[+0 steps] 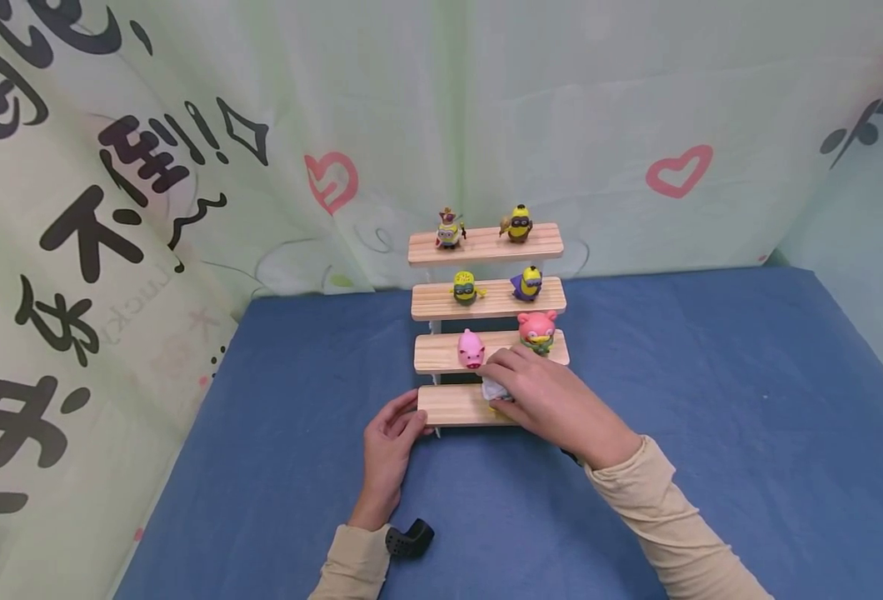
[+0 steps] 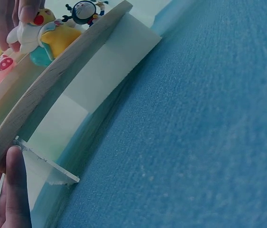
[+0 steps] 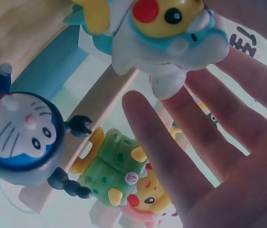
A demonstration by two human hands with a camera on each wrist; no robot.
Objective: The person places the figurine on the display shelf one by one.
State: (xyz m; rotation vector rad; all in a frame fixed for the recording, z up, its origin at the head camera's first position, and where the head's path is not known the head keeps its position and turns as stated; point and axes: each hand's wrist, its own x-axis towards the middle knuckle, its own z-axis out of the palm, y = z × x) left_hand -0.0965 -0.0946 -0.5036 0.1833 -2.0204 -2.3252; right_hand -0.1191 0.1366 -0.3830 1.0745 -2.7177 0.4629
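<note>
A stepped wooden display shelf (image 1: 452, 405) stands on the blue cloth. At the left end of its lowest board, my left hand (image 1: 389, 446) holds the edge between thumb and fingers. My right hand (image 1: 542, 396) grips a toy figurine with a yellow face, red cheek and white hood (image 3: 171, 42), low over that board. The head view mostly hides this figurine behind the hand; the left wrist view shows its white and yellow body (image 2: 59, 40). Beside it on the lowest board is a round-faced figurine with dark braids (image 3: 24, 133), hidden in the head view.
On the third board down are a pink pig (image 1: 471, 348) and a pink-hooded figurine (image 1: 537, 332). Yellow goggled figurines, such as the crowned one (image 1: 449, 230) and purple-caped one (image 1: 527, 284), stand in pairs on the upper boards. A printed curtain (image 1: 561, 125) hangs behind.
</note>
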